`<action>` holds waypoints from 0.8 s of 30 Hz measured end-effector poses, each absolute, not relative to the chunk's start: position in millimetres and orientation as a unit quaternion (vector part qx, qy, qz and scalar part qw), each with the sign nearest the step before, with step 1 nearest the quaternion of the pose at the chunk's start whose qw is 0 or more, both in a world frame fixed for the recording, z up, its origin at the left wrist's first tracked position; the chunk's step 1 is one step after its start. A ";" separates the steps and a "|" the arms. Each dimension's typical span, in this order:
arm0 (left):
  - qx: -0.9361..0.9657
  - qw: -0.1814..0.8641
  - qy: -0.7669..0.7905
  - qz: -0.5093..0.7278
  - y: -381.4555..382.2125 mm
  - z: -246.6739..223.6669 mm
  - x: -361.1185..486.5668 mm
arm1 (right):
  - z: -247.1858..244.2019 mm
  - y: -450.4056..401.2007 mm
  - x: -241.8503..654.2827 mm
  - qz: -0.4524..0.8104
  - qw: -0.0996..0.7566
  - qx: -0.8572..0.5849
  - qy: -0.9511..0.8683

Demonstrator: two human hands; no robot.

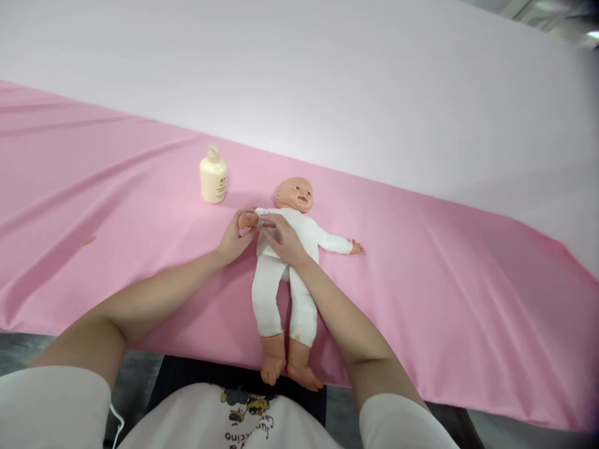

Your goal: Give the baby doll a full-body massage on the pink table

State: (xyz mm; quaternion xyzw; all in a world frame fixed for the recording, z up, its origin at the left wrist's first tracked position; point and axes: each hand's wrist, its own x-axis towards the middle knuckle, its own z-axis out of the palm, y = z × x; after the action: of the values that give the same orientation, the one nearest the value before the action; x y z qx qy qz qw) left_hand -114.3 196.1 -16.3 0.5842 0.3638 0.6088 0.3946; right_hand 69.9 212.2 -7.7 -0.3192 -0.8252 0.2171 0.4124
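A bald baby doll (306, 234) in a white long-sleeved top and white trousers lies on its back, its bare feet near the table's front edge. My left hand (234, 240) is closed around the doll's hand (248, 220) on the left side, cupping it from beneath. From the right, my right hand (284, 242) reaches over the chest, its fingers curled at the wrist and sleeve end of that same arm. The doll's other arm (334, 242) stretches out to the right, untouched. A cream pump bottle (213, 179) stands upright behind my left hand.
Pink cloth (421, 299) with soft folds covers the near part of the table. Beyond it spreads a white surface (290, 75). A white cable (116, 421) hangs below the front edge at the left. A dark seat (171, 380) shows beneath me.
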 end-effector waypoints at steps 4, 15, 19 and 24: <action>0.635 0.394 0.340 0.571 190.5 -15.6 -113.5 | -3.4 208.8 71.0 0.182 0.425 -0.303 -0.833; 0.697 0.364 0.357 0.505 195.9 -15.1 -118.9 | 3.3 201.3 69.9 0.143 0.390 -0.292 -0.861; 0.732 0.361 0.328 0.476 197.0 -9.4 -119.6 | 3.3 201.8 70.4 0.123 0.381 -0.276 -0.874; 0.743 0.357 0.339 0.454 198.7 -9.4 -119.1 | 5.0 202.6 71.7 0.122 0.373 -0.257 -0.883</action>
State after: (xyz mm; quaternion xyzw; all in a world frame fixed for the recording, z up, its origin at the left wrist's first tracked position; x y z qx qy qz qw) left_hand -119.1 198.7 -9.4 0.7426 0.3395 0.4538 0.3569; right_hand 71.7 202.6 5.0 -0.2567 -0.8834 0.1218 0.3726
